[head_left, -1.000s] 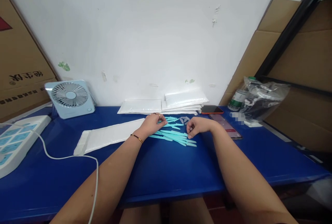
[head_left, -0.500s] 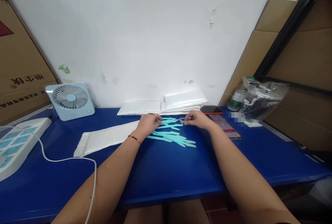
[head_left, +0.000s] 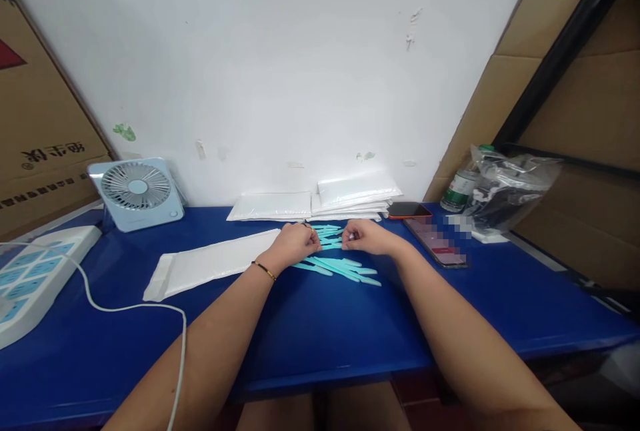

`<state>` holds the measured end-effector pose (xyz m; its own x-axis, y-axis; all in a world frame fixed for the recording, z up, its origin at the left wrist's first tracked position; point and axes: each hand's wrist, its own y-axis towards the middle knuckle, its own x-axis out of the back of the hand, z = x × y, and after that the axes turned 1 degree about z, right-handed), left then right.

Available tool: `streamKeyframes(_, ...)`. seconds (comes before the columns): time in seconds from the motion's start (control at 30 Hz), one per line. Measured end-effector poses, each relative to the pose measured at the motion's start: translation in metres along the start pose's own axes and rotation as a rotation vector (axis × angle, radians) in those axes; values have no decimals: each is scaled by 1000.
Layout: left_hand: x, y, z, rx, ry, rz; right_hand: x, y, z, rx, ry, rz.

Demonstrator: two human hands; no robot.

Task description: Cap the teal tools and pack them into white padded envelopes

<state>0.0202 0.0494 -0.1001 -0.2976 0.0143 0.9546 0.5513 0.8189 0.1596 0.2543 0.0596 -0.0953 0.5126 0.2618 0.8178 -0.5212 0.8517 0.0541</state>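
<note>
Left hand [head_left: 293, 246] and right hand [head_left: 369, 238], fingers curled in at the teal sticks [head_left: 336, 267] on my table [head_left: 330, 331] — can't tell if I'm pinching one. Probably light, stiff, slippery plastic — I'd grab mid-length.

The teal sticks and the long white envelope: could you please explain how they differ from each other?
Number and width: the teal sticks are several and narrow; the long white envelope is one broad piece.
Pose: the teal sticks point different ways, some overlapping; the long white envelope lies flat at one slant.
Place: the teal sticks are around both hands; the long white envelope stretches leftward from the left one.
Both are on the blue table.
</note>
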Motion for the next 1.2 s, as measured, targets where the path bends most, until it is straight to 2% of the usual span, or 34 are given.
streamKeyframes(0.1,2,2,0,71,40,-136,11,-2,-16,-92,-51,-116)
streamKeyframes(0.17,2,2,0,116,22,-194,16,-4,-20,-147,-73,-149)
streamKeyframes(0.2,2,2,0,125,4,-206,18,-5,-19,-157,-71,-125)
streamKeyframes(0.27,2,1,-1,106,-39,-187,19,-8,-12,-132,-55,9)
streamKeyframes(0.37,0,-2,-4,22,-94,-77,14,-10,3,-70,-50,254)
streamKeyframes(0.47,0,-5,-9,-60,-131,38,7,-9,13,-34,-70,311)
streamKeyframes(0.6,0,-4,-13,-41,-142,84,6,-9,12,9,-36,218)
streamKeyframes(0.8,0,-2,-12,66,-148,-22,13,-9,1,33,-95,13)
streamKeyframes(0.97,-3,-2,-15,29,-158,-7,8,-6,6,119,-73,3)
streamKeyframes(1.07,-2,0,-15,33,-69,-28,7,-5,4,82,-28,16)
streamKeyframes(1.2,1,1,-6,138,16,-102,16,-6,-10,-11,-62,-97)
